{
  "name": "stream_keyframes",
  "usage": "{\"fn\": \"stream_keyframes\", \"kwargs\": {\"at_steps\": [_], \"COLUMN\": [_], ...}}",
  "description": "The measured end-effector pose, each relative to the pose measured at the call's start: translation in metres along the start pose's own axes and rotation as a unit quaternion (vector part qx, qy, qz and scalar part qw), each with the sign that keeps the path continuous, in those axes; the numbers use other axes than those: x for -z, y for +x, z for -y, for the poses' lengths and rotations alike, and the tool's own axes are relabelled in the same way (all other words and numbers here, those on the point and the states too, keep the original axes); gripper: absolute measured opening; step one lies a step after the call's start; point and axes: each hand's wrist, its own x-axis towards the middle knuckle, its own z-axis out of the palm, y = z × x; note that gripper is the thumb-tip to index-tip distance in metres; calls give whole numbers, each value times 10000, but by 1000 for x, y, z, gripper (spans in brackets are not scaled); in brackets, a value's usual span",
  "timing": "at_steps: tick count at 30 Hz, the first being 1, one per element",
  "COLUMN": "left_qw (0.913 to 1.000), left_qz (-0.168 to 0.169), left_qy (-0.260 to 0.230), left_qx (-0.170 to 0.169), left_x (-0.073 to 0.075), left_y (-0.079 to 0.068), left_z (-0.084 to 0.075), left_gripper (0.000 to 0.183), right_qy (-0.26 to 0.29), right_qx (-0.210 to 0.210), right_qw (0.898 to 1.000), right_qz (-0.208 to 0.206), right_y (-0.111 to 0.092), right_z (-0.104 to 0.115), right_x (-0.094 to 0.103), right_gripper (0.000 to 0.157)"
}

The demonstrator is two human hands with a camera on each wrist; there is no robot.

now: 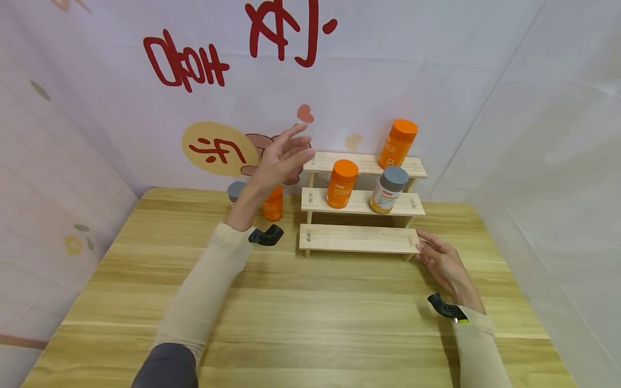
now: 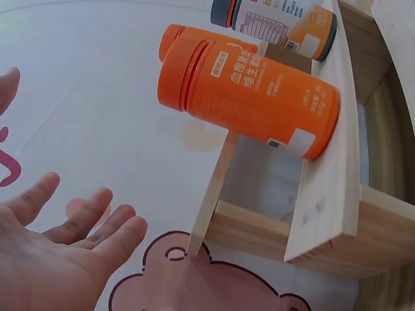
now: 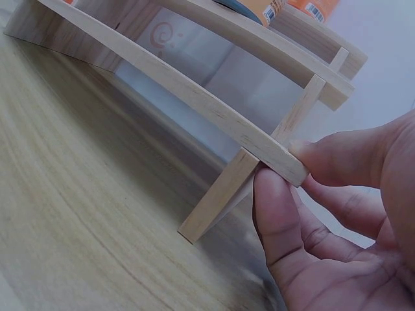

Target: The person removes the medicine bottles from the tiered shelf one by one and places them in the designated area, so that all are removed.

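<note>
From where I stand, furthest left along the pale wood-grain bench (image 1: 291, 323), a grey-lidded bottle (image 1: 236, 189) peeks out from behind the left wrist, most of it hidden. The left hand (image 1: 278, 161), in a cream sleeve (image 1: 204, 285), is raised in front of the printed white wall (image 1: 412, 64), its fingers spread and holding nothing. Just right of that wrist an orange cylindrical bottle (image 1: 274, 207) stands on the bench, its top partly covered by the arm.

Next comes the three-tier rack of pale bare wood (image 1: 356, 238), standing on the bench between the two hands. Its upper left end lies near the left fingers, though the left wrist view shows a gap between them. On the middle tier a bright orange bottle with an orange lid (image 1: 342, 184) stands toward the left, and a white-and-orange bottle with a grey lid (image 1: 386, 191) toward the right. Above, at the right of the top tier, stands a second orange-lidded bottle (image 1: 398, 144).

Rightmost, the right hand (image 1: 443, 264) pinches the right end of the lowest tier. Its fingers (image 3: 279, 201) press the board from above and below, close by the support leg.
</note>
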Motion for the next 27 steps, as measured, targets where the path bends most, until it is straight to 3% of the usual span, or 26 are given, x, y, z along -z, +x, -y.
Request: {"fn": "stream_keyframes", "kwargs": {"at_steps": [17, 27], "left_qw": [9990, 9968], "left_qz": [408, 639], "left_qy": [-5, 40], "left_qx": [184, 476], "left_x": [-27, -46], "left_y": [40, 66], "left_z": [-5, -15], "left_gripper": [70, 71], "right_qy": [-50, -63], "right_qx": [-44, -72], "right_qw": [10000, 9999], "right_qz": [-55, -41], "right_y": [0, -1], "right_z": [0, 2], "right_x": [-1, -2], "right_gripper": [65, 68]}}
